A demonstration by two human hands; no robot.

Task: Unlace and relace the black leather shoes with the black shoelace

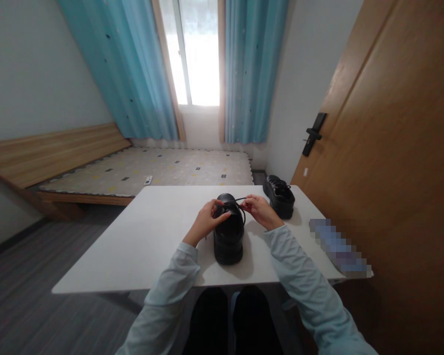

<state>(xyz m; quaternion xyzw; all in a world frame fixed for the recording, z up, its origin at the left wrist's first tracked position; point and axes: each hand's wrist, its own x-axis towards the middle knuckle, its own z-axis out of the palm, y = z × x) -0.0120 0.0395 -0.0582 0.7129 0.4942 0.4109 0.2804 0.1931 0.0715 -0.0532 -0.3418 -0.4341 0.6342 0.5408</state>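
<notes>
A black thick-soled shoe [228,236] stands on the white table [148,241] straight in front of me, heel toward me. My left hand [206,220] pinches the black lace [235,201] at the shoe's left side. My right hand [259,210] is closed on the other end of the lace, which is stretched between both hands above the shoe's top. A second black shoe [279,195] sits at the table's far right, apart from both hands.
A blurred object [338,245] lies at the table's right edge. A wooden door [385,148] with a black handle [314,133] stands close on the right. Beyond the table are a low bed [151,170], blue curtains and a window.
</notes>
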